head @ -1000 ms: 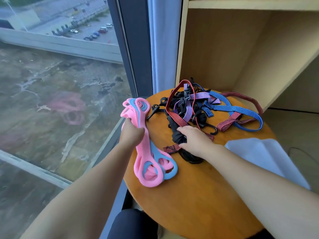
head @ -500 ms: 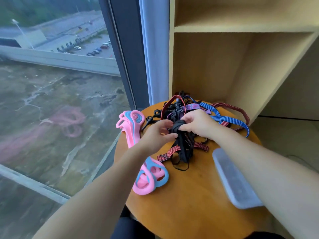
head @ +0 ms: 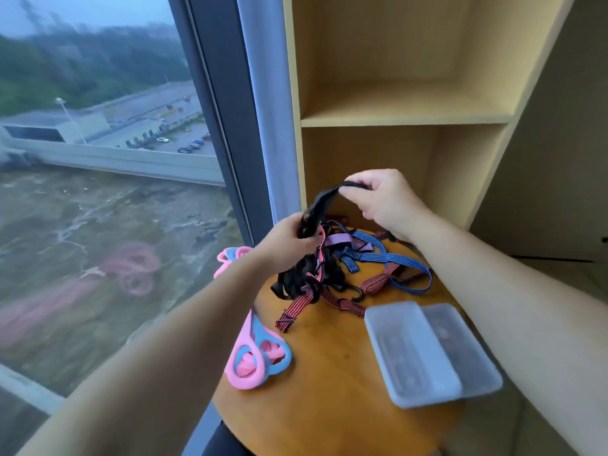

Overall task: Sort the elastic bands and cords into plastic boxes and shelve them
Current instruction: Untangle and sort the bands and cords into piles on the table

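While left hand [head: 286, 240] grips the black strap [head: 324, 200] low & right hand [head: 385, 199] pinches its top, it hangs over the cord pile [head: 375, 258]. Untangling step, prob.; next: pull free w/o snags, into plastic box [head: 411, 353].

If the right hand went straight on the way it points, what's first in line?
Likely the shelf's left side panel, beyond the black strap that the right hand pinches. Depth is unclear, so it might pass in front.

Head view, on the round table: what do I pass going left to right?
Pink and blue bands → tangled cord pile → clear plastic boxes.
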The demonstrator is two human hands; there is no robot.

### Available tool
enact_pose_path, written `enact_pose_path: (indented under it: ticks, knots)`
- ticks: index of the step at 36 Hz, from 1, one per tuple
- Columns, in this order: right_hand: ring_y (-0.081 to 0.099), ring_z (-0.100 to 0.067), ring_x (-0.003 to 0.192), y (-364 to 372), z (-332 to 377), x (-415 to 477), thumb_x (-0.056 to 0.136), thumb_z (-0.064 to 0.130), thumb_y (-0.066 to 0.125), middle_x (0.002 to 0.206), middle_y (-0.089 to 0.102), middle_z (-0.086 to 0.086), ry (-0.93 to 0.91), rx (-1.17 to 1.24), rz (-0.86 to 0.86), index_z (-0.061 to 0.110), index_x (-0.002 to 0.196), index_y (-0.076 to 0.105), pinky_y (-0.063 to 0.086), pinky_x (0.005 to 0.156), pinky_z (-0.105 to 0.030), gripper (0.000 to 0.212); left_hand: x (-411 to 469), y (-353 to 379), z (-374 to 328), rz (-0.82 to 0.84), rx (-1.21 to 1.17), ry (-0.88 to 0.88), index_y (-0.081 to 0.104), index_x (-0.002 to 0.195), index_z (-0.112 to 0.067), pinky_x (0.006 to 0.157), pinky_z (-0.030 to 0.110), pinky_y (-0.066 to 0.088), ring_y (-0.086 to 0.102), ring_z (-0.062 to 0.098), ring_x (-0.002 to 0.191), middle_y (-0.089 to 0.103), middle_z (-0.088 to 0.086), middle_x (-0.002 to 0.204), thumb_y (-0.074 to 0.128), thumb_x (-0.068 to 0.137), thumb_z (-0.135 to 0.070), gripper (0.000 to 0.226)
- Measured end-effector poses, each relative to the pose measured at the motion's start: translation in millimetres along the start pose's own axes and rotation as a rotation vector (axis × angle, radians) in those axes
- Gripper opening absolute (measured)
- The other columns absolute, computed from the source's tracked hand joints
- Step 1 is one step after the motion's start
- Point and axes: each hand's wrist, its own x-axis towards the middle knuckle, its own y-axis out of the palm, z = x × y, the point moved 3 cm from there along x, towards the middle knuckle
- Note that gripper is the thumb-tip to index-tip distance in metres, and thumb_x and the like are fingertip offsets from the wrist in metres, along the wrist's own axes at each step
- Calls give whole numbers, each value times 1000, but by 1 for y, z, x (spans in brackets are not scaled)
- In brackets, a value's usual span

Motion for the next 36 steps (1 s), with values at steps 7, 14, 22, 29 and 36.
enact_pose_path:
  ticks: [7,14,22,29,36]
  knots:
    - [36,-12,50,-42,20,-12,94,22,62,54,46,5,-31,-139,-131,9,79,70,30,49,-22,22,-13,-12,-9,-126,-59,-28,54,74,-26,50,25,34,40,7,47,50,-7,58,52,98,-25,24]
    - [64,-12,60,-2,16,-34,99,23,54,93,69,-7,147,-122,91,18,114,57,57,64,-25,17,-6,-47,-81,-210,-392,86,54,83,-15,54,32,25,32,15,52,40,-7,56,49,88,-22,10]
    - [49,-14,51,15,38,-27,91,13,65,79,70,-3,127,380,148,12,119,58,46,59,-27,28,0,-72,-83,-235,-262,108,61,89,-10,60,35,34,39,16,52,44,-5,56,53,95,-18,13]
    - [39,-16,54,18,41,-19,85,2,69,62,59,7,81,277,200,7,98,70,35,56,-28,13,-8,-46,-30,-111,-288,-2,60,83,-14,50,28,29,34,12,46,40,-11,48,55,96,-21,15]
    - [48,-16,58,30,2,-22,82,5,74,66,65,2,207,140,247,6,96,74,41,61,-32,15,-14,-49,1,-62,-165,-23,65,84,-15,47,13,39,47,0,46,55,-17,53,76,82,-15,11]
